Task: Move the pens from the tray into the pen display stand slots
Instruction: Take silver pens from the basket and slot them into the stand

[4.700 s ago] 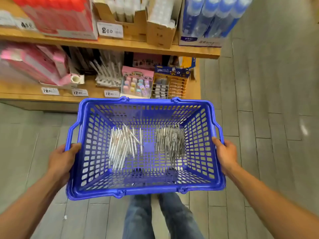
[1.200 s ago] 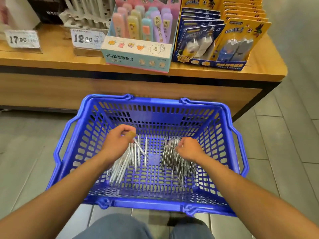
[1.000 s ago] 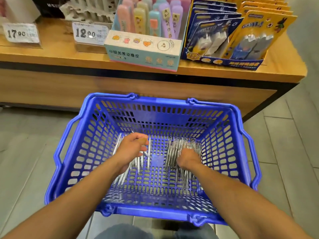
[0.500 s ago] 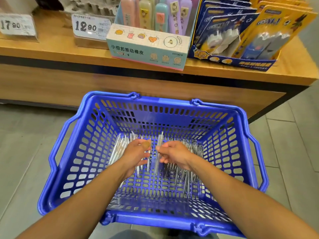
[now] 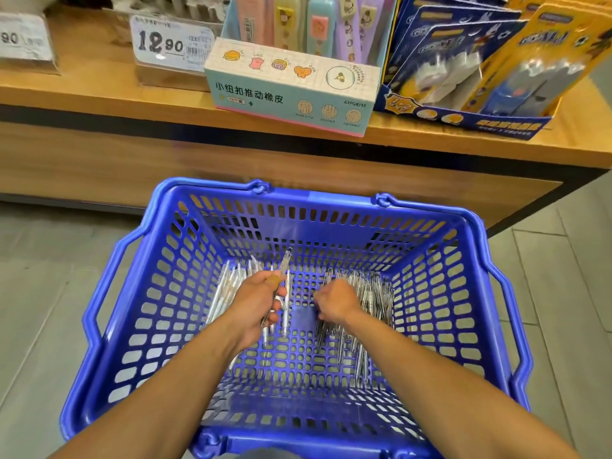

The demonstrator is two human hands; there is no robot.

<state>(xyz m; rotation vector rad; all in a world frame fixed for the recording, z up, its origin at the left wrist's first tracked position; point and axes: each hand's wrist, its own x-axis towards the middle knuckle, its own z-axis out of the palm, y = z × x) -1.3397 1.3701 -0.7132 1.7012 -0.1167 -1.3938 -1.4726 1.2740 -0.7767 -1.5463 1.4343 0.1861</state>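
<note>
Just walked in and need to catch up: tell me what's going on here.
A person is crouched over a blue basket on the floor by a wooden shelf. The left hand holds a clear pen lifted from the left pile of pens. The right hand is down in the right pile of pens, fingers curled among them. No pen has reached a display stand yet.

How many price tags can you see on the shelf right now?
2. One price tag reading 12.90 stands left of the eraser box; another price tag, cut off by the frame's left edge, shows only 90. Others may be out of view.
</note>
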